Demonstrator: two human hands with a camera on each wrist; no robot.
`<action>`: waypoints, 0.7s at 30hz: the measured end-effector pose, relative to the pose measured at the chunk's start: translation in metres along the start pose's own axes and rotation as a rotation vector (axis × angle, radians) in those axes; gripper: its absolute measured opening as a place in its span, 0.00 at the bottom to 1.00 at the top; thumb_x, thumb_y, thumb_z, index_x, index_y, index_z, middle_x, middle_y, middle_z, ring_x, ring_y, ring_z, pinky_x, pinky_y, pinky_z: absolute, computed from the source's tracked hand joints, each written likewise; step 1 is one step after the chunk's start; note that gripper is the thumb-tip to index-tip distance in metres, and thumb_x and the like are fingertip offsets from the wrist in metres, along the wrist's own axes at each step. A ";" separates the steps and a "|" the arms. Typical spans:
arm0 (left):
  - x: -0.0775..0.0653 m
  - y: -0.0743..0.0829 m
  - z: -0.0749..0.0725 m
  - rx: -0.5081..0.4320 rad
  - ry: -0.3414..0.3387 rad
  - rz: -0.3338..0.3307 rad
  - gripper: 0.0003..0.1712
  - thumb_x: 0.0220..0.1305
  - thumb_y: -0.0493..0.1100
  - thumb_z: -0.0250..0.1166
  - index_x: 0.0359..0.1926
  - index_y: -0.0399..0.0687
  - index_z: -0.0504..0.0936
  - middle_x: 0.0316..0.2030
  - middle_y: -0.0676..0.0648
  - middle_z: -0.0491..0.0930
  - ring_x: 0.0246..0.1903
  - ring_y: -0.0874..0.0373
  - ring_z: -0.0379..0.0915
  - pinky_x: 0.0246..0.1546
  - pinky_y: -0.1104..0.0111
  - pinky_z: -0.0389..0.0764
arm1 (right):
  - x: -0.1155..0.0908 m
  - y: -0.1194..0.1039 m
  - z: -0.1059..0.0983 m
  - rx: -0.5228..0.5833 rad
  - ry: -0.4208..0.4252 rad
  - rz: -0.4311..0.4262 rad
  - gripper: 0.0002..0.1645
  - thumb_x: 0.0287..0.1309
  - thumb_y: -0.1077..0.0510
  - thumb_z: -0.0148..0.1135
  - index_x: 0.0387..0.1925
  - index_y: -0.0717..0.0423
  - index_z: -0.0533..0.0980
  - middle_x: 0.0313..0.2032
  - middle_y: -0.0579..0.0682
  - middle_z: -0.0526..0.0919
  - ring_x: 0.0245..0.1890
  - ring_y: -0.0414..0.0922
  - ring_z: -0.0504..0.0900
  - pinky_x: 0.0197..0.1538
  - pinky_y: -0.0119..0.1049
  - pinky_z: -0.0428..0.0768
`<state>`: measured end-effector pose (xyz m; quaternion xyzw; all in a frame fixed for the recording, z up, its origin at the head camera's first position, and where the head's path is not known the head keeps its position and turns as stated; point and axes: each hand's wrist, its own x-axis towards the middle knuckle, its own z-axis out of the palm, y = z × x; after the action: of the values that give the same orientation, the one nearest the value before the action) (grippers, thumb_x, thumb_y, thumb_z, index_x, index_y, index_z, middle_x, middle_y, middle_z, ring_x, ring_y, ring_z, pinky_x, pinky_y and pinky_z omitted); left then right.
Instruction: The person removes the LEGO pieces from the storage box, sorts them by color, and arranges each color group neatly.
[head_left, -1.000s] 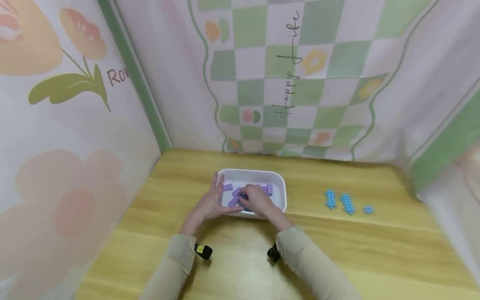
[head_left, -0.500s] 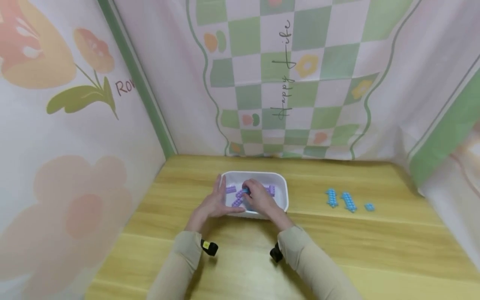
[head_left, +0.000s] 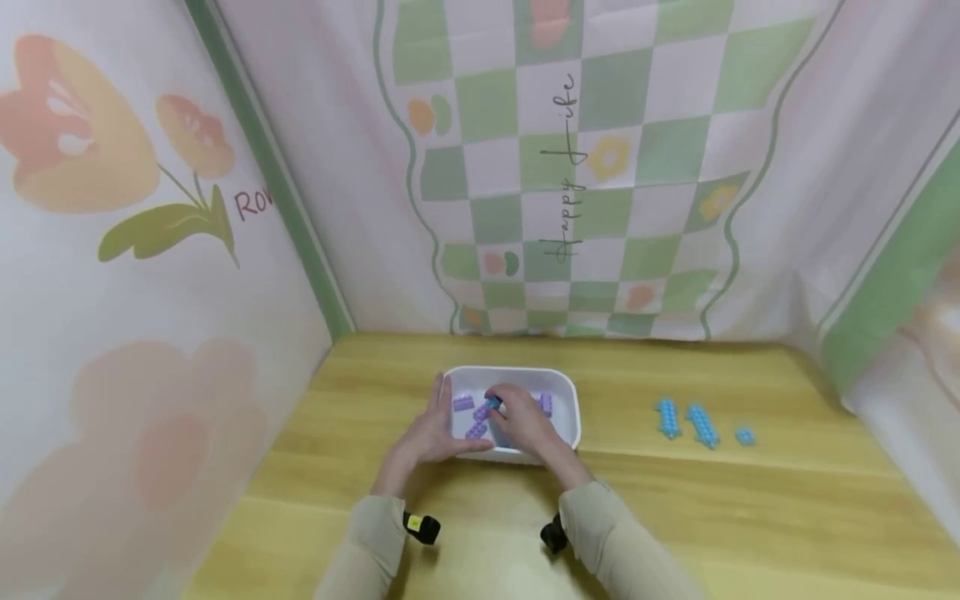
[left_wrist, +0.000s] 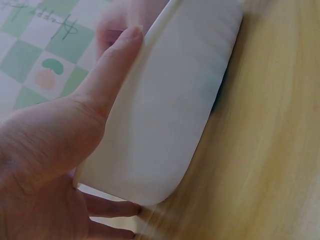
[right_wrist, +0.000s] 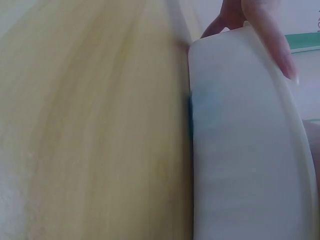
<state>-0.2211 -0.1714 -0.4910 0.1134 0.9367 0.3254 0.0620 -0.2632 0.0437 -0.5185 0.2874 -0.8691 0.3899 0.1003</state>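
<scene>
A white plastic bin (head_left: pixel 577 417) holds purple toy bricks (head_left: pixel 477 429). My left hand (head_left: pixel 429 433) rests against its left end, thumb laid along the front rim and fingers straight along the outside; the left wrist view shows this thumb (left_wrist: pixel 112 70) on the rim. Reaching inside the bin, my right hand (head_left: pixel 523 421) pinches a small blue brick (head_left: pixel 492 402), mostly covered by the fingers. In the right wrist view, the bin's front wall (right_wrist: pixel 240 135) hides the right fingertips.
Three light-blue brick pieces lie on the wooden table (head_left: pixel 637 517) right of the bin: a long strip (head_left: pixel 667 418), another strip (head_left: pixel 703 427) and a small piece (head_left: pixel 745 436). A printed curtain (head_left: pixel 540 200) hangs behind the table, with more cloth at both sides.
My right fingers have lifted slightly from the bin's inside, and the blue brick between them has come into sight. The left hand stays on the bin. The head view has tilted up a little.
</scene>
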 end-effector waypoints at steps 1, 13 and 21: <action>-0.001 -0.001 0.001 0.001 -0.004 -0.005 0.87 0.54 0.71 0.83 0.89 0.41 0.31 0.90 0.34 0.27 0.71 0.27 0.75 0.71 0.41 0.83 | -0.002 0.001 0.002 0.003 0.007 -0.005 0.12 0.65 0.70 0.69 0.50 0.67 0.84 0.45 0.63 0.90 0.47 0.58 0.89 0.56 0.55 0.91; -0.006 -0.003 0.003 -0.008 -0.023 -0.027 0.88 0.53 0.68 0.84 0.90 0.43 0.30 0.89 0.34 0.26 0.65 0.28 0.79 0.67 0.41 0.85 | -0.011 -0.019 0.003 0.032 0.017 0.068 0.19 0.59 0.74 0.72 0.52 0.66 0.83 0.48 0.61 0.90 0.49 0.56 0.90 0.57 0.53 0.92; 0.000 -0.001 0.002 0.034 -0.022 -0.010 0.87 0.57 0.68 0.83 0.89 0.42 0.27 0.89 0.34 0.24 0.56 0.31 0.84 0.60 0.44 0.90 | -0.005 -0.020 -0.006 -0.037 0.047 0.048 0.14 0.60 0.68 0.75 0.48 0.64 0.87 0.45 0.58 0.92 0.48 0.55 0.90 0.58 0.53 0.90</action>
<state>-0.2206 -0.1711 -0.4932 0.1132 0.9419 0.3079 0.0723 -0.2480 0.0400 -0.5042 0.2555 -0.8802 0.3827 0.1166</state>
